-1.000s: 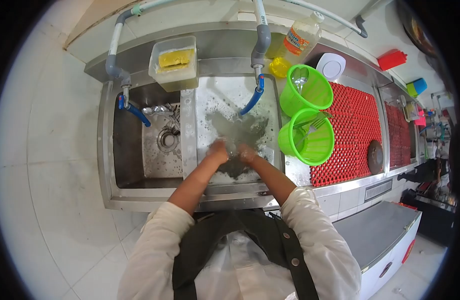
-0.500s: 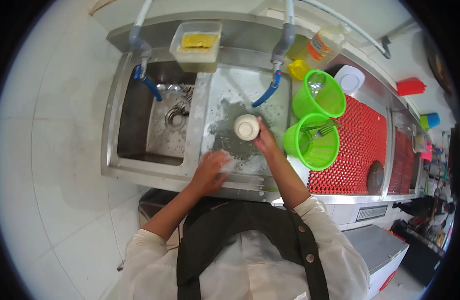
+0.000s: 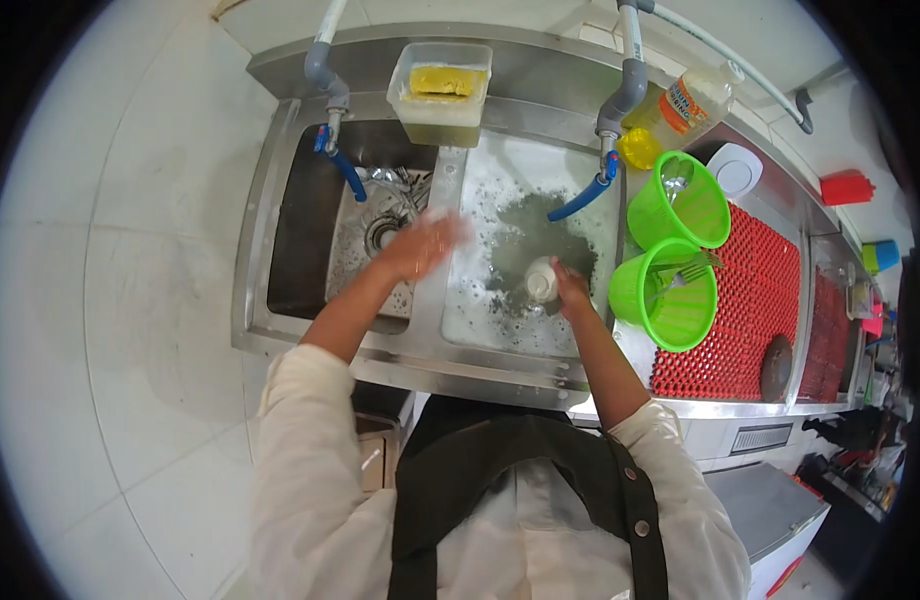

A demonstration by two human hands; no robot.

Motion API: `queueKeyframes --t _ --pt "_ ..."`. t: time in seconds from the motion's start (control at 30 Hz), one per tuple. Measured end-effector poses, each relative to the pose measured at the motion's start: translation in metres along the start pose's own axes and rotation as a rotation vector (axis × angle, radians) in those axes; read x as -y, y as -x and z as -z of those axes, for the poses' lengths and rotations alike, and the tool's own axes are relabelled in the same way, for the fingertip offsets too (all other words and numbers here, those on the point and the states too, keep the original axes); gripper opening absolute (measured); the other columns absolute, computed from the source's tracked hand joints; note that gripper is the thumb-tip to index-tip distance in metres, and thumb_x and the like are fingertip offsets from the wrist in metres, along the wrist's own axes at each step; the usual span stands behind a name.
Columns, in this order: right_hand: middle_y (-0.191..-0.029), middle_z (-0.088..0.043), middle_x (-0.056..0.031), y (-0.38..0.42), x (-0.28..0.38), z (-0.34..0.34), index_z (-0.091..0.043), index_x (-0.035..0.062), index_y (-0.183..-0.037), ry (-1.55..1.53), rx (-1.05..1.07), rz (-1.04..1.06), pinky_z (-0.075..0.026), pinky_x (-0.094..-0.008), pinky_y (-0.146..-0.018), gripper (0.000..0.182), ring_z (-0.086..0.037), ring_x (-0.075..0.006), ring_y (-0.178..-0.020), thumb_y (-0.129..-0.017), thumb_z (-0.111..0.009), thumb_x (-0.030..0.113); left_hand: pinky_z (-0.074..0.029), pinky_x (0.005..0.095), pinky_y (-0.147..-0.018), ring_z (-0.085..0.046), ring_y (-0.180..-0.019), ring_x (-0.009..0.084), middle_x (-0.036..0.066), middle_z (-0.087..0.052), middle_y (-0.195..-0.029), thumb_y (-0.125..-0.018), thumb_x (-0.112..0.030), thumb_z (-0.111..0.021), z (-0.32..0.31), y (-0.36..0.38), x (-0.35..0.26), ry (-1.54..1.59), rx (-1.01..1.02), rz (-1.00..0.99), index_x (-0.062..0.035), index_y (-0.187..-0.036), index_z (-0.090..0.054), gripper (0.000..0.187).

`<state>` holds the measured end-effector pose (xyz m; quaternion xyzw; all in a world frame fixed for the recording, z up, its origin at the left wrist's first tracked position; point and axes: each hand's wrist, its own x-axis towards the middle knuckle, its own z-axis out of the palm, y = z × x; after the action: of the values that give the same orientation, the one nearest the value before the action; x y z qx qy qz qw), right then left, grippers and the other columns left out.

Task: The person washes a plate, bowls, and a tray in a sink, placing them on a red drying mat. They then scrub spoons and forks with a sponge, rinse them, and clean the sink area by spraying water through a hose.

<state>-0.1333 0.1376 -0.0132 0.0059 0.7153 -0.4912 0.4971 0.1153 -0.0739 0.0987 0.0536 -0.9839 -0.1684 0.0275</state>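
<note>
My right hand (image 3: 572, 285) grips a small white bowl (image 3: 541, 283) by its right side, at the surface of the soapy water in the right basin (image 3: 510, 335). Its round base faces up toward me. Over the divider between the two basins hovers my left hand (image 3: 427, 245), fingers stretched to the right and blurred at the tips. Nothing shows in that hand. Beneath and behind it, the left basin (image 3: 298, 230) holds a drain (image 3: 380, 232) and several pieces of metal cutlery (image 3: 405, 185), partly covered.
Blue-ended taps (image 3: 348, 175) (image 3: 585, 195) hang over both basins. A plastic tub (image 3: 440, 125) with a yellow sponge (image 3: 447, 82) stands behind. Two green baskets (image 3: 715, 215) (image 3: 650, 325) with cutlery, a bottle (image 3: 685, 105), a white dish (image 3: 735, 170) and a red mat (image 3: 755, 300) lie rightward.
My left hand has moved from the front of the right basin up and left to the divider. My right hand has brought the bowl nearer to me. The whole view has shifted.
</note>
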Motion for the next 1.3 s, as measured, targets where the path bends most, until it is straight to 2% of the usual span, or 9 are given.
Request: queueKeyframes --t 0.07,0.2,0.33,0.4,0.5,0.83,0.93,1.03,1.3 --pt "-0.095 -0.057 -0.0133 0.021 0.012 -0.006 -0.052 -0.0037 -0.102 0.056 0.045 0.063 -0.044 -0.0316 -0.074 0.056 -0.055 -0.0207 -0.085 -0.069 -0.067 0.038 -0.019 0.0448 -0.1 -0.025 -0.123 0.0257 0.01 -0.028 -0.133 -0.085 -0.023 -0.036 0.01 -0.031 0.036 -0.251 -0.167 0.215 -0.0151 -0.126 -0.036 0.042" --pt "-0.095 -0.056 -0.0146 -0.015 -0.018 -0.008 -0.053 -0.0047 -0.1 0.265 0.145 0.073 -0.044 -0.0316 -0.072 0.051 -0.055 -0.0201 -0.084 -0.068 -0.068 0.033 -0.035 0.0416 -0.088 -0.047 -0.103 0.0344 0.02 -0.051 -0.108 -0.081 -0.034 -0.042 -0.011 -0.043 0.085 0.487 -0.439 1.041 -0.0071 -0.118 -0.043 0.045" --pt "-0.102 -0.054 -0.0134 0.021 0.008 -0.034 -0.051 -0.0008 -0.104 -0.003 0.117 0.029 -0.044 -0.0337 -0.077 0.043 -0.055 -0.0225 -0.089 -0.078 -0.059 0.032 -0.041 0.0384 -0.079 -0.052 -0.093 0.0366 0.023 -0.056 -0.096 -0.078 -0.033 -0.047 -0.066 0.022 0.107 0.388 -0.158 0.917 -0.0021 -0.106 -0.052 0.042" --pt "-0.108 -0.053 -0.0106 0.03 0.023 -0.035 -0.048 0.0034 -0.109 -0.698 0.612 -0.207 -0.042 -0.0383 -0.084 0.041 -0.054 -0.0248 -0.095 -0.086 -0.044 0.037 -0.042 0.0353 -0.078 -0.055 -0.09 0.0329 0.021 -0.057 -0.094 -0.077 -0.027 -0.051 -0.066 0.052 0.088 0.413 0.025 0.989 -0.002 -0.105 -0.054 0.038" --pt "-0.111 -0.051 -0.0091 0.063 0.055 -0.046 -0.045 0.0065 -0.112 -0.795 0.58 -0.173 -0.04 -0.0428 -0.087 0.047 -0.052 -0.0261 -0.099 -0.087 -0.032 0.045 -0.042 0.0315 -0.076 -0.056 -0.087 0.0266 0.018 -0.059 -0.091 -0.079 -0.025 -0.052 -0.07 0.088 0.065 0.604 -0.13 0.889 -0.0025 -0.104 -0.054 0.034" --pt "-0.099 -0.056 -0.0149 0.155 0.132 -0.062 -0.05 0.0003 -0.103 -0.567 0.855 -0.186 -0.045 -0.0401 -0.081 0.036 -0.057 -0.0265 -0.09 -0.069 -0.061 0.009 -0.037 0.0329 -0.087 -0.048 -0.101 0.0281 0.023 -0.048 -0.11 -0.078 -0.022 -0.057 -0.053 0.048 -0.039 0.671 -0.416 1.002 0.0043 -0.122 -0.033 0.057" --pt "-0.097 -0.054 -0.0162 0.172 0.135 -0.056 -0.051 0.0001 -0.1 0.452 0.193 0.53 -0.044 -0.0388 -0.08 0.04 -0.053 -0.0287 -0.093 -0.063 -0.064 0.009 -0.031 0.0356 -0.093 -0.04 -0.111 0.0341 0.026 -0.04 -0.119 -0.074 -0.022 -0.06 -0.059 0.039 -0.047 0.478 -0.322 1.078 0.0075 -0.124 -0.027 0.066" --pt "-0.095 -0.051 -0.0157 0.191 0.145 -0.029 -0.052 0.0006 -0.098 0.866 0.219 1.24 -0.043 -0.0383 -0.08 0.048 -0.048 -0.0303 -0.095 -0.055 -0.069 0.014 -0.027 0.0365 -0.096 -0.035 -0.115 0.0366 0.027 -0.035 -0.123 -0.073 -0.021 -0.061 -0.066 0.032 -0.057 0.477 -0.324 1.111 0.0088 -0.124 -0.025 0.07" --pt "-0.089 -0.059 -0.0058 0.257 0.232 0.176 -0.055 0.0025 -0.101 0.01 -0.011 0.854 -0.047 -0.0265 -0.074 0.038 -0.058 -0.0144 -0.083 -0.069 -0.069 0.017 -0.026 0.0361 -0.097 -0.034 -0.117 0.0355 0.028 -0.034 -0.124 -0.072 -0.021 -0.061 -0.067 0.039 -0.076 0.44 -0.351 1.155 0.0091 -0.124 -0.025 0.07"
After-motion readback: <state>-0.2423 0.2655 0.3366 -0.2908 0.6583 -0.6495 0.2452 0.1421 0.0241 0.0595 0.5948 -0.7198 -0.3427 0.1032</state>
